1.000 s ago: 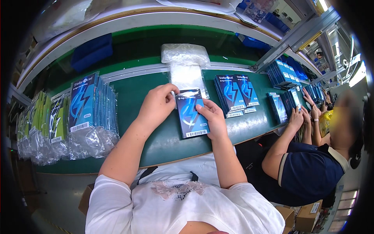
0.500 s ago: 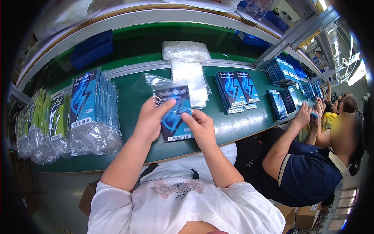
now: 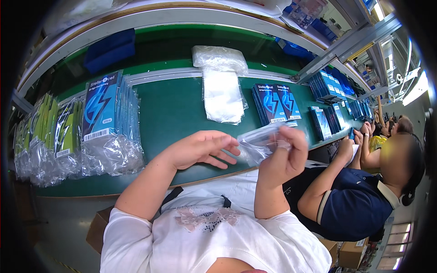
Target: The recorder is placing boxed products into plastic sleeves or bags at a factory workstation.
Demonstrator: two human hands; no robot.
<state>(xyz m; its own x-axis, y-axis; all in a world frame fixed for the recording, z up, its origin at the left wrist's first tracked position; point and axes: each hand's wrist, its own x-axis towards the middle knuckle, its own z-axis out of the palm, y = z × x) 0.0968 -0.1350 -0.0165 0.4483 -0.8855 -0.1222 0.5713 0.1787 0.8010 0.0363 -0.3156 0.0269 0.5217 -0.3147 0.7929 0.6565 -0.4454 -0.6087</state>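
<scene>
My right hand (image 3: 287, 157) is closed, pinching a clear plastic bag (image 3: 259, 142) above the front part of the green table. The bag is tilted and partly blurred; whether a box is inside it I cannot tell. To its left, my left hand (image 3: 202, 149) is empty, fingers apart and pointing toward the bag without gripping it. Beyond both hands lies a pile of flat clear bags (image 3: 223, 98). Blue boxes (image 3: 271, 104) with a lightning-bolt print stand just behind my right hand.
At the left stand bagged blue boxes (image 3: 98, 109) and bagged green boxes (image 3: 67, 129) in rows. More blue boxes (image 3: 325, 86) are stacked at the right. A co-worker in a dark shirt (image 3: 359, 204) sits close on my right. A shelf edge (image 3: 182, 20) runs above the table (image 3: 166, 98).
Both hands were on a bagged blue box. My left hand has let go and opened. My right hand has moved right, holding the clear bag; the box's printed face no longer shows there.
</scene>
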